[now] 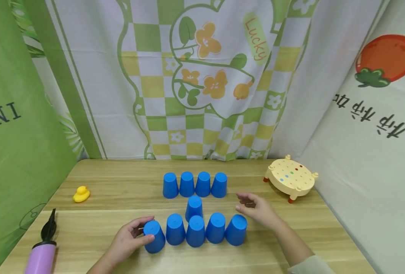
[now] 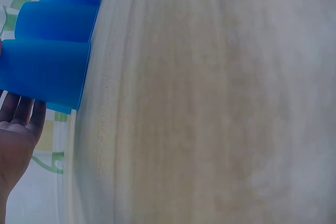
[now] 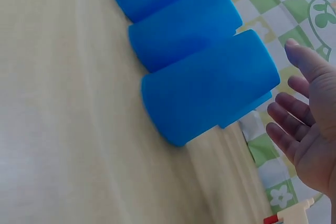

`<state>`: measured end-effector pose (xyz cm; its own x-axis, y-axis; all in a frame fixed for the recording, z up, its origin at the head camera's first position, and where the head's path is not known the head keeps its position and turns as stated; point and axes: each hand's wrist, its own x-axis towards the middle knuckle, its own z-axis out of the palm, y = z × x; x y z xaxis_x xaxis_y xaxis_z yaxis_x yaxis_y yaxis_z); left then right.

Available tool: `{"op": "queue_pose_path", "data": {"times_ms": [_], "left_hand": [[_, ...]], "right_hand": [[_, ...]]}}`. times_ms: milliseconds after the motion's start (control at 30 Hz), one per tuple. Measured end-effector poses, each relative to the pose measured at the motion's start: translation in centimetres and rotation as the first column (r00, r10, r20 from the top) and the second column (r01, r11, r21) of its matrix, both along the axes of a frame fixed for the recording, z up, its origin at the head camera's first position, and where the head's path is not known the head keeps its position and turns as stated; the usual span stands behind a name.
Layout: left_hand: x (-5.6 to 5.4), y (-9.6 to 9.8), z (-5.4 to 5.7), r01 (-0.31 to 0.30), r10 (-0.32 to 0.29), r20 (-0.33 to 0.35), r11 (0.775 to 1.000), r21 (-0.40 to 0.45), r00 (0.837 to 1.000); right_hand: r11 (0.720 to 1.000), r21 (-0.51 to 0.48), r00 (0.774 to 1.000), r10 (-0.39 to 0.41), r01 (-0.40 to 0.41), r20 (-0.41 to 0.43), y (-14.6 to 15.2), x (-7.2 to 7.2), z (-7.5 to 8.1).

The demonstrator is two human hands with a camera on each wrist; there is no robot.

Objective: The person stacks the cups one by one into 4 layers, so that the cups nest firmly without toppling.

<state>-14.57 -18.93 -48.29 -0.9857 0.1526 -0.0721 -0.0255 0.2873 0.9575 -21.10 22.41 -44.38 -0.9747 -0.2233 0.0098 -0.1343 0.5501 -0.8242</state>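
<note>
My left hand (image 1: 128,236) grips the leftmost blue cup (image 1: 155,239) of the front row, thumb on its near side and fingers behind. That cup stands upside down and tilts slightly. In the left wrist view, fingers (image 2: 23,113) lie along the side of the blue cup (image 2: 44,72). My right hand (image 1: 259,210) is held in the air with loosely spread fingers, above and behind the rightmost front cup (image 1: 236,230). Nothing is in it. The right wrist view has the open palm (image 3: 315,145) beside that cup (image 3: 210,87), apart from it.
Several upturned blue cups form a back row (image 1: 187,184). A single cup (image 1: 193,208) stands between the rows, directly behind the middle front cup (image 1: 195,232). A yellow duck (image 1: 82,194) and purple pump (image 1: 41,258) lie left; a cream pegged toy board (image 1: 291,177) stands back right.
</note>
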Motion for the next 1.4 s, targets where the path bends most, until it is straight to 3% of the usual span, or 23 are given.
{"op": "queue_pose_path", "data": {"times_ms": [167,367,600,967,1167,1400], "left_hand": [[0.0,-0.1,0.1,0.003,-0.003,0.001,1.0,-0.003,1.0],[0.0,-0.1,0.1,-0.001,0.001,0.002,1.0,-0.005,1.0],[0.1,0.2,0.0,-0.05,0.05,0.003,0.999,-0.003,0.999],[0.1,0.1,-0.1,-0.035,0.035,0.025,0.999,-0.018,0.999],[-0.3,-0.1,1.5,-0.051,0.05,-0.053,0.998,-0.022,0.997],[-2.7,-0.5,4.7,-0.039,0.034,-0.158,0.999,-0.031,0.987]], "right_hand": [[0.996,-0.051,0.997,0.068,-0.067,0.019,0.8,1.8,-0.6],[0.983,-0.06,0.985,0.173,-0.172,0.006,1.3,2.7,-1.5],[0.987,-0.04,0.986,0.156,-0.154,0.053,1.0,3.2,-1.9],[0.992,-0.039,0.989,0.121,-0.118,0.089,0.9,3.5,-1.8],[0.998,-0.031,0.995,0.065,-0.062,0.08,1.2,3.1,-0.8],[0.998,-0.052,0.999,0.046,-0.047,-0.018,1.1,1.5,2.1]]}}
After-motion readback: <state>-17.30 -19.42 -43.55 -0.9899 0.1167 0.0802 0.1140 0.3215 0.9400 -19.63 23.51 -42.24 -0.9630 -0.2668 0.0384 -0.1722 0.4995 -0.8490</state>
